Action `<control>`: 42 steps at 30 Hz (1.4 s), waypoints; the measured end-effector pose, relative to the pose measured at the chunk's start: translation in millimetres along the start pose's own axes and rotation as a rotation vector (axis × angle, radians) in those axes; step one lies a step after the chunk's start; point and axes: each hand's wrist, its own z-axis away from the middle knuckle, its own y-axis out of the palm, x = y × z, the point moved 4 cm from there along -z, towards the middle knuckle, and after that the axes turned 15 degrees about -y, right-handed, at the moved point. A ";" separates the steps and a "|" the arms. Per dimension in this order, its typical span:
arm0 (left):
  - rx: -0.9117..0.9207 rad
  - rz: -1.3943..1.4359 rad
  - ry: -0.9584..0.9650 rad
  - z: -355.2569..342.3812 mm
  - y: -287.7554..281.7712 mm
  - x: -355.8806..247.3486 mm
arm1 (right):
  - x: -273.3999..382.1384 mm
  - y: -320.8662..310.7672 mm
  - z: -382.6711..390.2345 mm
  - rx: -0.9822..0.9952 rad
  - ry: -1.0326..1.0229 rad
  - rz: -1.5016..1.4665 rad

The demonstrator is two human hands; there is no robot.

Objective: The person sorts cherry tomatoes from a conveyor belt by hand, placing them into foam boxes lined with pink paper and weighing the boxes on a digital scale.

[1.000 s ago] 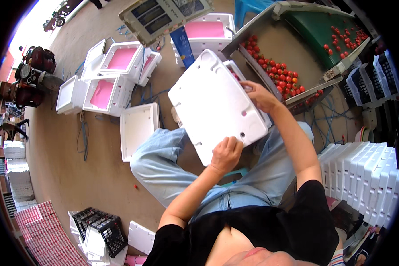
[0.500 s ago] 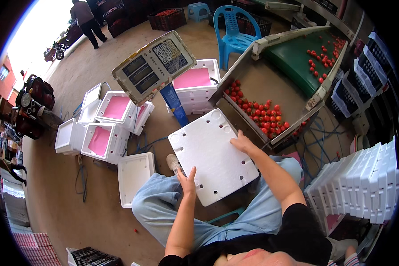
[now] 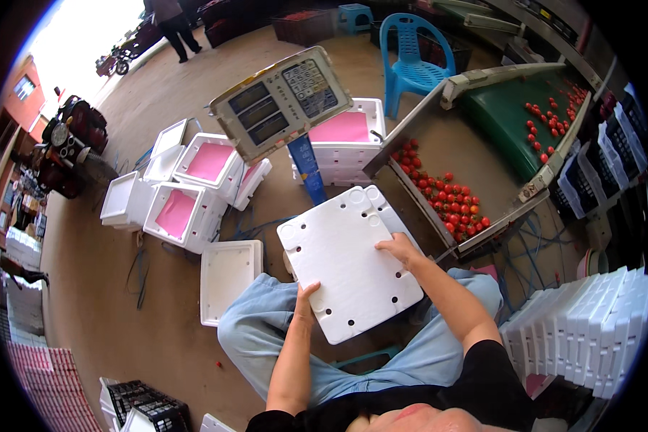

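Observation:
A square white foam lid (image 3: pixel 353 266) with small round holes and moulded circles at its corners is held above my lap, between my knees. My left hand (image 3: pixel 306 306) grips its near left edge, thumb on top. At the right edge my right hand (image 3: pixel 402 252) has its thumb over the top face; the fingers beneath are mostly hidden. Another white surface shows past the lid's far right edge, largely covered by it. Just beyond stands the scale display (image 3: pixel 284 104) on a blue post (image 3: pixel 307 171).
Red tomatoes (image 3: pixel 450 205) lie in a metal chute below a green belt (image 3: pixel 507 122). White foam boxes with pink lining (image 3: pixel 173 212) stand to the left, near a loose foam lid (image 3: pixel 230 288). Stacked foam pieces (image 3: pixel 583 327) are at right; a blue chair (image 3: pixel 414 65) stands behind.
The view has swung, shifting the surroundings rightward. The lid has shifted and turned slightly in both hands, and a white surface now shows behind its far right edge.

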 end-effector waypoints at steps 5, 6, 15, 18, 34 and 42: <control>0.048 0.037 0.087 20.6 -20.5 -21.1 | 82.0 15.5 24.1 0.253 -0.180 -0.114; 0.099 0.099 0.080 35.8 -8.8 -23.9 | 97.9 14.7 28.3 0.297 -0.240 -0.087; 0.043 0.393 0.513 256.9 -39.2 -19.9 | 78.5 56.5 46.4 0.511 -0.234 -0.393; -0.175 0.428 0.674 321.4 -87.4 -2.1 | 30.7 24.4 -6.4 0.507 -0.291 -0.334; -1.372 1.289 1.558 665.4 -277.1 401.4 | -24.4 33.6 -20.1 0.553 0.153 0.055; -2.025 1.878 0.569 700.6 -240.6 572.6 | -27.7 22.3 20.2 0.723 0.107 -0.033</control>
